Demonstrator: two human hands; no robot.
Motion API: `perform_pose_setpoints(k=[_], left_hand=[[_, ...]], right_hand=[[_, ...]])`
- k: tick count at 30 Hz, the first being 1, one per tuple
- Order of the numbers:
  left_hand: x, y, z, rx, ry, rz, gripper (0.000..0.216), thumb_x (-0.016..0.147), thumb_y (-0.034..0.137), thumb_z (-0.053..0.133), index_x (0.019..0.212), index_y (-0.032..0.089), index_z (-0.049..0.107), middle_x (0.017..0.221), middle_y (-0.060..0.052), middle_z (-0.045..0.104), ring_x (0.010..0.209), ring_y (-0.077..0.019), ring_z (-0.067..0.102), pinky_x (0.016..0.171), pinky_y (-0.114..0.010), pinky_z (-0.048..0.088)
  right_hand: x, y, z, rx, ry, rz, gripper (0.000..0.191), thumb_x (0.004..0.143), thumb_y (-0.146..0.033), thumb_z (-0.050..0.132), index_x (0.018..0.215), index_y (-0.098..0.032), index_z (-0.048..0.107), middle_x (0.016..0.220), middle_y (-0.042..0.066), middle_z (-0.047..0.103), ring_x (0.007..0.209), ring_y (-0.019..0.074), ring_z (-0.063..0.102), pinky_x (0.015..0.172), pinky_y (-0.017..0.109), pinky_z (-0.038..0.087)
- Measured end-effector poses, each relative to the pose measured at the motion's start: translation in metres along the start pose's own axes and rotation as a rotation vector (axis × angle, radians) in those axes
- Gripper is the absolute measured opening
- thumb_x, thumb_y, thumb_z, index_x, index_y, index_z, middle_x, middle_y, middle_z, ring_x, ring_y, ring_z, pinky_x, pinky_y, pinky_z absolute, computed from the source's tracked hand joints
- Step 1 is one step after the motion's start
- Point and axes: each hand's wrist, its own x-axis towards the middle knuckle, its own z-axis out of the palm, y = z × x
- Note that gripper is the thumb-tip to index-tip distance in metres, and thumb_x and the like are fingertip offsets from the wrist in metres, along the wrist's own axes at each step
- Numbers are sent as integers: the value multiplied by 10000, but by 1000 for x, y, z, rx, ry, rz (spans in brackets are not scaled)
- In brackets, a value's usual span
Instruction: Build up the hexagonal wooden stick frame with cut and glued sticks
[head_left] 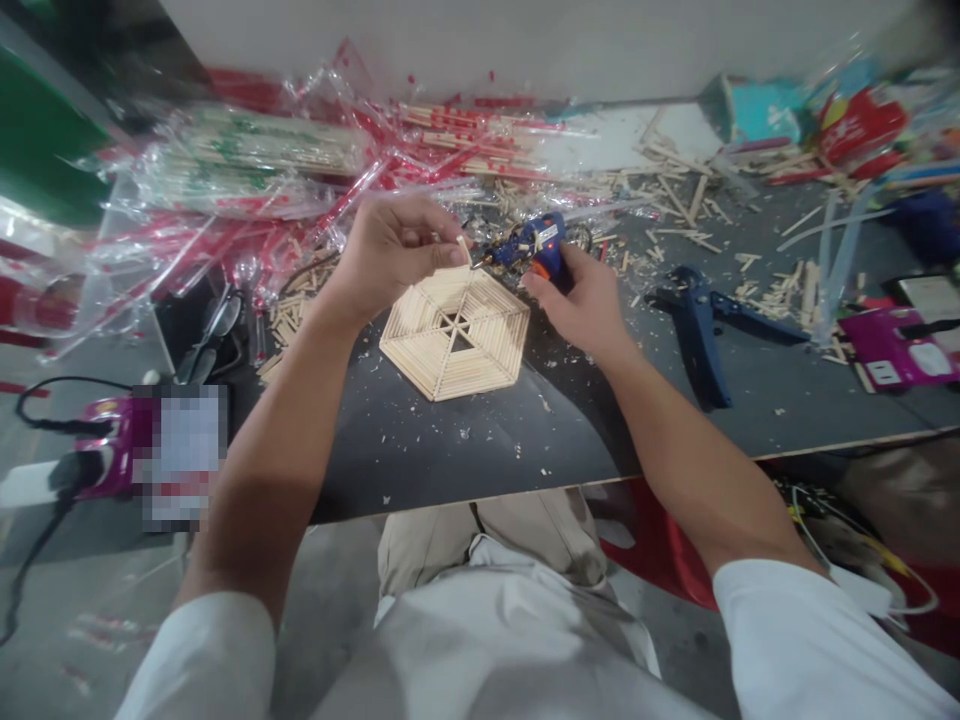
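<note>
Left fingers (441,258) pinching stick (463,247) (probably wooden), right fingers (547,292) gripping glue gun (538,240), hexagon (431,345) nearby

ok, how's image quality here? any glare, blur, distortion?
Head view: stick hexagon fairly clear near the centre; head view: outer edges smeared and stretched, wide-angle look; head view: glare streaks on the plastic wrappers; head view: soft shadow on the dark table; head view: pixelated patch at left hides detail.

Assessed as a craft workshop: glue gun (529,241) at centre, blue hand tool (702,345) right, stick offcuts (698,197) littering surface (577,440).
</note>
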Motion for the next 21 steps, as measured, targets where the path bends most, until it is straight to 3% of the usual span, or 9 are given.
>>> perform_pose_setpoints(k=[4,8,14,21], left_hand=[[2,-8,3,-165,88,38,340,799,521,938,799,232,759,760,10,672,592,-69,452,531,-296,377],[1,-6,7,-146,127,-8,253,774,418,935,779,223,773,752,-5,672,579,-88,495,517,-277,373],[1,0,9,-203,126,-41,266,730,392,932,732,207,741,733,-13,700,534,-70,425,486,-260,346],[-1,3,3,-188,91,-111,295,718,398,957,761,199,744,744,-7,713,612,-79,490,552,-274,399]], right_hand=[[0,0,0,24,3,-11,560,914,-819,612,942,-261,630,804,46,672,707,237,604,749,470,583],[0,-3,-1,24,3,-6,630,898,-877,597,972,-254,648,822,53,683,729,244,613,804,500,602],[0,-5,-3,-4,-27,21,610,915,-856,590,1000,-255,652,835,65,687,749,265,631,814,521,592],[-1,-2,-2,-66,-1,41,563,944,-796,591,1027,-245,664,842,77,697,782,283,655,822,526,592]])
